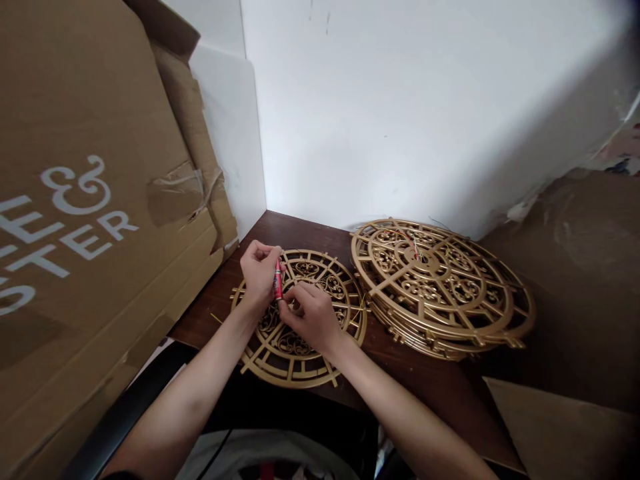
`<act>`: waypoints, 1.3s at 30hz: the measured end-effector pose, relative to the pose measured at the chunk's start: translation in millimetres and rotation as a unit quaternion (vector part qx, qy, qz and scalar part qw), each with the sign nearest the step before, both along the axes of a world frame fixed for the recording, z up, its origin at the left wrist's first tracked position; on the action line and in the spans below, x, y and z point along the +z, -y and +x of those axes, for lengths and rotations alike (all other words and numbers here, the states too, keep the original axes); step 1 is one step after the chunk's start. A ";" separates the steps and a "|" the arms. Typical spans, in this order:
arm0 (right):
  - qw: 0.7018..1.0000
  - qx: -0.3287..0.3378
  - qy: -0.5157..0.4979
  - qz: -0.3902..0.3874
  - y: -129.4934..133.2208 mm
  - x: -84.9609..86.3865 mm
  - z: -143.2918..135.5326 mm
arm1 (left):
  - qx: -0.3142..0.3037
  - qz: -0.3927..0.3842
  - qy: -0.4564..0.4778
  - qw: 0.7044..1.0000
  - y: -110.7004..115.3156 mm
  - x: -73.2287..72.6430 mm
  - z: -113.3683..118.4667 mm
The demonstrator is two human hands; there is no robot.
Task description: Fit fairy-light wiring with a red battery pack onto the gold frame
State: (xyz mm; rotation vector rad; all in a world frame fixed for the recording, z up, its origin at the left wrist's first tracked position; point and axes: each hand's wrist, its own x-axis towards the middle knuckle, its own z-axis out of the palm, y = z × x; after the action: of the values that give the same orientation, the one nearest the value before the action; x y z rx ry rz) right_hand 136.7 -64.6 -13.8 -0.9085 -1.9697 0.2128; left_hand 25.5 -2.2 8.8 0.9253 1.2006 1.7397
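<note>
A small red and white tube (277, 283), like a glue tube, is held upright over a round gold openwork panel (300, 383). My left hand (260, 272) is closed, with thumb and fingers pinching the tube near its upper end. At the tube's lower end, the curled fingers of my right hand (314, 315) are pinched closed against it; whatever lies inside their curl is hidden. The panel has spokes and scrollwork, lies flat on a dark brown table (400, 383) and is partly covered by both hands. Thin yellow wires show at its edges.
To the right, several similar gold panels (445, 293) are stacked, with thin coloured wires (416, 250) on top. A large cardboard box (90, 267) rises on the left, and more cardboard (565, 280) stands at right. Behind the table is a white wall (360, 120).
</note>
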 end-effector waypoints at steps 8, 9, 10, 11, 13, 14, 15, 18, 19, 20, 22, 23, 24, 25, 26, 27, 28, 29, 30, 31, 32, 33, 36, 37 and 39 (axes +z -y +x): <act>0.999 -0.003 0.047 0.015 0.1 -3.5 1.2 | 0.030 -0.008 -0.051 0.998 2.1 -5.4 -3.4; 0.999 -0.001 0.051 0.015 -0.6 -4.1 1.3 | 0.028 -0.008 -0.044 0.999 2.1 -5.9 -4.1; 0.998 0.002 0.055 0.016 -1.5 -4.3 1.7 | 0.023 -0.009 -0.033 0.999 2.1 -6.1 -4.7; 0.998 0.006 0.059 0.019 -2.5 -4.1 2.3 | 0.015 -0.011 -0.020 1.000 2.2 -6.0 -5.3; 0.997 0.037 0.069 0.023 -4.2 -1.9 5.0 | -0.004 -0.014 0.000 1.000 2.6 -5.1 -6.5; 0.996 0.055 0.071 0.023 -4.7 0.1 7.1 | -0.015 -0.016 0.005 1.000 3.1 -4.3 -7.0; 0.995 0.068 0.066 0.025 -4.8 2.7 9.6 | -0.029 -0.018 0.009 0.999 3.7 -3.3 -7.6; 0.999 0.043 -0.011 0.019 -4.3 12.2 18.0 | -0.102 -0.020 0.017 0.994 6.8 -0.1 -8.8; 0.998 0.018 -0.051 0.016 -4.2 15.3 20.7 | -0.134 -0.018 0.015 0.991 8.5 1.0 -8.9; 0.996 -0.010 -0.091 0.013 -4.4 18.2 23.0 | -0.168 -0.013 0.010 0.986 10.4 2.2 -8.9; 0.986 -0.062 -0.153 0.004 -5.7 22.3 26.6 | -0.239 -0.002 -0.008 0.971 14.6 4.1 -8.4; 0.981 -0.080 -0.174 -0.001 -6.8 23.3 27.9 | -0.271 0.004 -0.019 0.962 16.7 4.6 -8.0; 0.978 -0.091 -0.188 -0.005 -8.1 23.6 28.7 | -0.297 0.010 -0.029 0.954 18.6 4.8 -7.6; 0.976 -0.095 -0.195 -0.010 -9.6 23.1 29.2 | -0.316 0.018 -0.036 0.948 20.1 4.7 -7.4; 0.975 -0.095 -0.198 -0.015 -11.2 22.0 29.4 | -0.330 0.027 -0.041 0.943 21.2 4.1 -7.3; 0.976 -0.094 -0.197 -0.020 -12.6 20.5 29.4 | -0.338 0.036 -0.044 0.939 21.8 3.2 -7.3; 0.976 -0.094 -0.194 -0.023 -13.8 18.8 29.2 | -0.342 0.046 -0.045 0.937 21.9 2.1 -7.4; 0.977 -0.096 -0.188 -0.027 -14.7 17.2 28.9 | -0.346 0.053 -0.044 0.936 21.7 1.1 -7.6; 0.978 -0.098 -0.183 -0.030 -15.3 15.8 28.5 | -0.348 0.059 -0.043 0.935 21.3 0.3 -7.7; 0.979 -0.099 -0.178 -0.031 -15.6 14.8 28.2 | -0.350 0.064 -0.043 0.934 20.9 -0.3 -7.8; 0.979 -0.098 -0.174 -0.032 -15.4 14.4 27.8 | -0.350 0.069 -0.044 0.933 20.6 -0.6 -7.8; 0.980 -0.094 -0.172 -0.034 -15.0 14.4 27.5 | -0.349 0.073 -0.045 0.933 20.4 -0.5 -7.8; 0.981 -0.080 -0.176 -0.033 -13.0 16.4 26.5 | -0.344 0.080 -0.054 0.934 21.3 1.2 -7.3; 0.980 -0.077 -0.179 -0.032 -12.3 17.2 26.3 | -0.343 0.079 -0.057 0.934 22.0 1.9 -7.0; 0.979 -0.074 -0.185 -0.030 -11.4 18.6 26.2 | -0.341 0.077 -0.062 0.935 23.4 3.5 -6.4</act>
State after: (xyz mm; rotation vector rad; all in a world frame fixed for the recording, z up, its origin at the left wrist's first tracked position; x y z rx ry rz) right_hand 162.9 -53.1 4.8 -0.9723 -1.5530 0.3336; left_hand 19.1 -25.6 12.3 1.3668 0.6891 1.2286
